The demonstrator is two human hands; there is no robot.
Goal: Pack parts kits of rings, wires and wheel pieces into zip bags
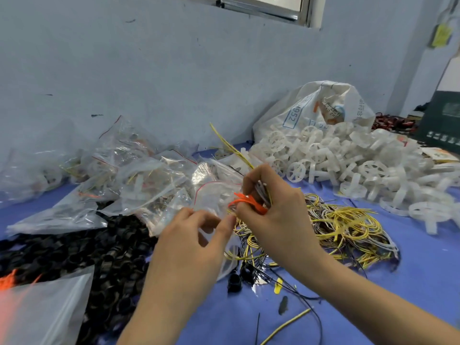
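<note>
At the centre of the frame the right hand (276, 210) is closed around a small bundle of wires (262, 192), with an orange strip (249, 201) pinched at its fingertips and a long yellow wire (230, 145) rising from the fist toward the upper middle. Just left of it, the left hand (191, 242) has thumb and forefinger curled toward each other at the mouth of a clear zip bag (216, 195) with a red seal line; whether the fingers actually grip the plastic is blurred and cannot be told. The two hands almost touch above the blue worktop (410, 277).

Below and right of the right hand lies a tangled heap of yellow, white and black wires (343, 227). Further toward the right of the frame, a large pile of white wheel pieces (348, 158) spills from a white sack (318, 105) leaning on the wall. A heap of black rings (87, 255) fills the lower left, partly covered by a stack of empty clear bags (42, 310) in the bottom left corner. Across the middle left, filled zip bags (129, 175) are piled against the pale blue wall (149, 70). A few loose rings and wire ends (283, 324) lie on the worktop between the forearms.
</note>
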